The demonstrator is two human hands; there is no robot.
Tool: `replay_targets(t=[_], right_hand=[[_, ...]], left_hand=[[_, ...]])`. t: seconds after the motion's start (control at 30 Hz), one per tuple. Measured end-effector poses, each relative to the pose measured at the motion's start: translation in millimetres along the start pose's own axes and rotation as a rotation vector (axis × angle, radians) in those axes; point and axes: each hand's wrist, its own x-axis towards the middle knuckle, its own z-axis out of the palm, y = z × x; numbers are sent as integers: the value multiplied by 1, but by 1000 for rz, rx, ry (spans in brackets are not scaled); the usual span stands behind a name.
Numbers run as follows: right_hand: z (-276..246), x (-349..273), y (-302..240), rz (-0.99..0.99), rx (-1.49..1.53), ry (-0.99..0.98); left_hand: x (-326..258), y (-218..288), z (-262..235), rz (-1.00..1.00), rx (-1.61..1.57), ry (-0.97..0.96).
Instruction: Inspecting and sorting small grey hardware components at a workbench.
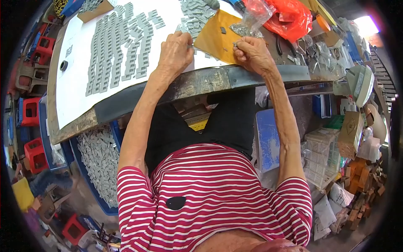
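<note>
My left hand (176, 52) hovers over the white-covered table edge with its fingers curled together; what they hold, if anything, is hidden. Close beyond it lies a loose heap of small grey parts (195, 19). My right hand (254, 54) pinches at the near right corner of a yellow-brown sheet (214, 38); a tiny greyish bit shows at the fingertips, too small to name. On that sheet rests a small dark grey piece (223, 30). Behind the right hand sits a pile of small shiny metal parts (242, 29). Grey flat parts (107, 54) stand in long rows to the left.
A black ring (63, 65) lies at the table's left. Red plastic (289, 19) and clear bags (258, 12) crowd the back right, near black-handled pliers (289, 47). Below left stands a blue bin (75, 147) of grey parts. Red stools (35, 155) stand farther left.
</note>
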Motion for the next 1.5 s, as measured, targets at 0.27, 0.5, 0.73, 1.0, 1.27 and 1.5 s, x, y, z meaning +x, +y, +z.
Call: replay_targets(t=[0.27, 0.5, 0.73, 1.0, 1.27, 1.5], right_hand=[[-12, 3, 10, 81, 307, -57], [-18, 3, 9, 183, 510, -75], [0, -11, 0, 49, 236, -50], [26, -24, -12, -37, -46, -49], [27, -29, -16, -67, -202, -78], [25, -29, -11, -53, -208, -106]], left_hand=[[2, 2, -1, -33, -166, -44], [-1, 4, -2, -122, -229, -103], [-8, 27, -11, -138, -325, 138], [-6, 63, 0, -186, -605, 15], [1, 66, 4, -299, -696, -125], [0, 64, 10, -294, -680, -148]])
